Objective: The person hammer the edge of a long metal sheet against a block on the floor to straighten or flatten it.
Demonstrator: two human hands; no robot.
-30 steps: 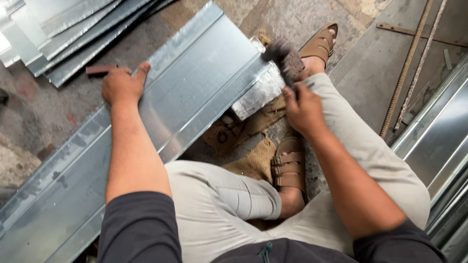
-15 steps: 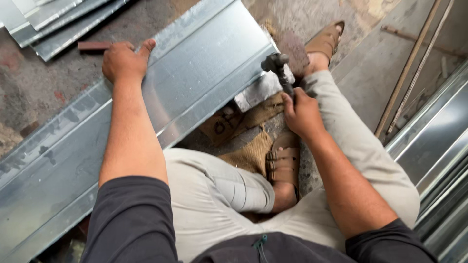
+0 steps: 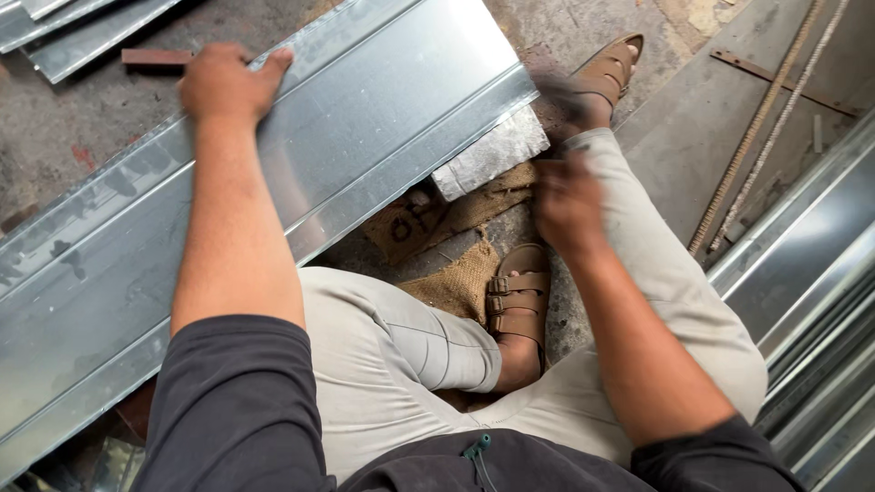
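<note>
Right hand dropped, blurred, fingers' state unclear; left hand fingers flat on metal sheet.

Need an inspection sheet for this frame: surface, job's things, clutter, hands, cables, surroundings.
Surface: rough concrete floor, stained; the person sits on it.
Job's things: long galvanised sheet-metal panel with folded edges, its near end resting on a grey block; burlap sacking beneath.
Clutter: small brown bar beside the left hand; flat metal strip and threaded rods at right.
Hands: left hand pressed flat on the panel's far edge; right hand motion-blurred, gripping a blurred tool near the panel's end.
Cables: nothing seen.
Surroundings: more metal sections stacked at right, others top left.
</note>
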